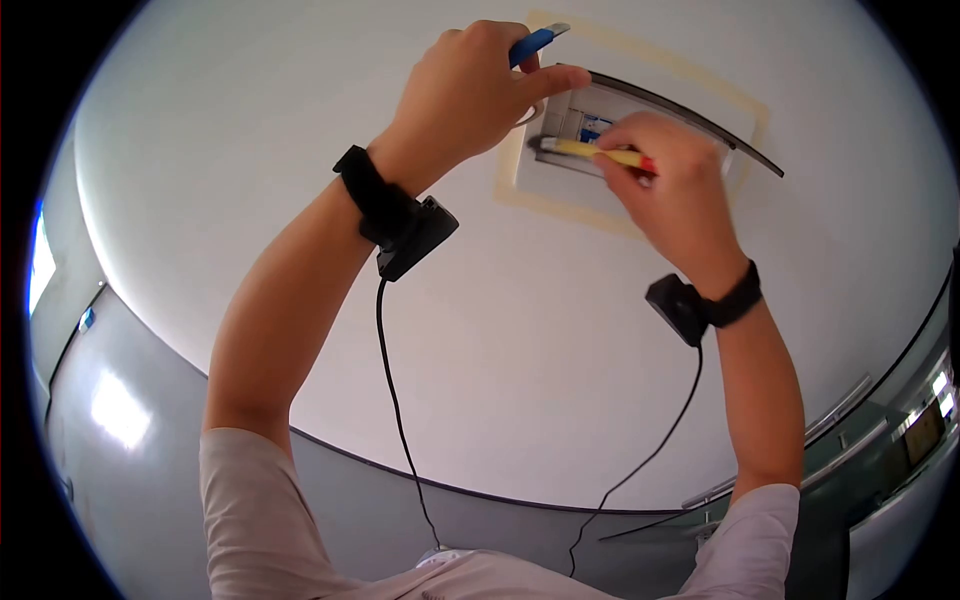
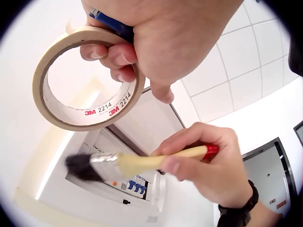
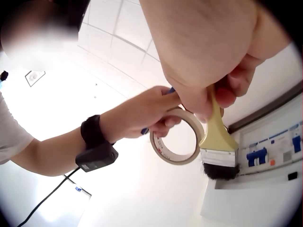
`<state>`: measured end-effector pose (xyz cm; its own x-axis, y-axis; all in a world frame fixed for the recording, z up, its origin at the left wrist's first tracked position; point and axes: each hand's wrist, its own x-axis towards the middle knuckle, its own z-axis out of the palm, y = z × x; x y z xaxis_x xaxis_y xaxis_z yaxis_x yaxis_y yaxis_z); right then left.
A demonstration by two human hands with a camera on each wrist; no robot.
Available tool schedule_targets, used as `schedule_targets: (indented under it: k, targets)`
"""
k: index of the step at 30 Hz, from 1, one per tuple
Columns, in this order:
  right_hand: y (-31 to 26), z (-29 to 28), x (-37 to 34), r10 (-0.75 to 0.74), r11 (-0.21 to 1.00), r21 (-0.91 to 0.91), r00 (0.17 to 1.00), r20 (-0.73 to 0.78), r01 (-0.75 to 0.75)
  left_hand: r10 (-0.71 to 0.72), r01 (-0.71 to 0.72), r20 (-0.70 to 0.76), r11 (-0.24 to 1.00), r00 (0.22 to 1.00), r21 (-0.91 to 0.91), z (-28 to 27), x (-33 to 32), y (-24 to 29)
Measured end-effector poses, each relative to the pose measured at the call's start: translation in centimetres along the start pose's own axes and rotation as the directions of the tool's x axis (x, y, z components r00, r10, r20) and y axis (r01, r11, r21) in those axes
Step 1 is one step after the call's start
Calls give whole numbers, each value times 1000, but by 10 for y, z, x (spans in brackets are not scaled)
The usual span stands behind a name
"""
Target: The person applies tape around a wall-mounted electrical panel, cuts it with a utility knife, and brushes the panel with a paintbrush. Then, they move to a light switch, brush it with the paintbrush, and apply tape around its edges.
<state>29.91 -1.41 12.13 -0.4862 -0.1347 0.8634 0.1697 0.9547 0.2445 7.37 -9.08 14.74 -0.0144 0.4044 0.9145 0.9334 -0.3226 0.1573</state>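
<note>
My left hand [image 1: 465,95] holds a roll of masking tape [image 2: 40,90], its curled fingers passing through the ring. The same hand also grips a blue utility knife [image 1: 530,46], with the blade tip showing in the head view. My right hand [image 1: 685,175] pinches a paintbrush [image 2: 142,163] by its yellow, red-tipped handle. The dark bristles [image 3: 220,170] are at the lower edge of a wall-mounted breaker box [image 1: 562,120]. Inside the box are blue breaker switches [image 3: 257,157]. The box's dark-edged cover [image 1: 690,112] stands raised above my right hand.
Strips of masking tape [image 1: 655,50] frame the box on the white wall [image 1: 520,350]. Black cables [image 1: 392,390] hang from both wrist cameras. Metal rails [image 1: 840,455] lie at the lower right, and a doorway [image 2: 270,179] shows in the left wrist view.
</note>
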Motion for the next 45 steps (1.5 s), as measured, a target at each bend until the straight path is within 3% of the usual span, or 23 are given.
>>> schedule_targets:
  k: [4,6,10,12,13,15,19,22,24,27,30,32,34,36,38,41,44,45]
  targets:
    - [9,2,1,80,996,42,991,110,-85,-21,21,4,999,1000,-35,3,2,0]
    - [6,-15,8,112,989,-119,965,237,-86,-46,47,24,999,999,-27,0,1,0]
    - [-6,-10,13,141,988,-93,973,183,-126,4,-4,-20,999,1000,-36,0,1,-5]
    - [-1,1,15,19,989,-144,980,199,11,31,-33,-35,998,999,-52,-3,2,-6]
    - [-2,-1,17,19,989,-145,980,197,10,19,-20,-15,997,1000,-81,-4,1,-6]
    - [-7,-9,24,121,981,-183,941,317,-65,6,-5,6,994,1000,-109,-6,1,-6]
    - [-19,-25,20,103,974,-223,950,294,-37,-5,5,23,1000,1000,-20,-4,-1,-9]
    - [-23,-29,8,12,986,-163,981,192,20,13,-12,18,1000,1000,-11,-1,0,-16]
    - [-25,-35,-1,103,985,-149,988,119,-85,15,-14,29,1000,999,-24,-2,-1,-15]
    - [-18,-48,-15,141,983,-128,986,91,-129,12,-12,81,1000,997,0,-11,-6,-13]
    - [4,-59,-34,255,963,-110,965,66,-247,56,-60,96,997,994,47,-16,-20,-23]
    - [14,-65,-31,230,971,-81,972,56,-225,97,-107,84,985,992,138,-30,-35,-44]
    - [17,-67,-30,212,977,-48,977,39,-210,309,-333,127,897,943,290,-47,-58,-80]
    - [16,-73,-31,217,976,7,972,93,-219,548,-581,199,731,813,358,-66,-78,-129]
    - [17,-76,-37,204,978,27,976,77,-207,501,-603,342,591,795,536,-95,-119,-168]
    - [19,-82,-48,196,979,50,978,71,-199,246,-574,522,446,817,687,-160,-184,-224]
    - [22,-96,-69,245,964,90,968,51,-249,-58,-561,622,373,781,739,-249,-240,-267]
    - [23,-100,-79,294,947,128,955,31,-295,-102,-506,576,371,811,779,-279,-253,-264]
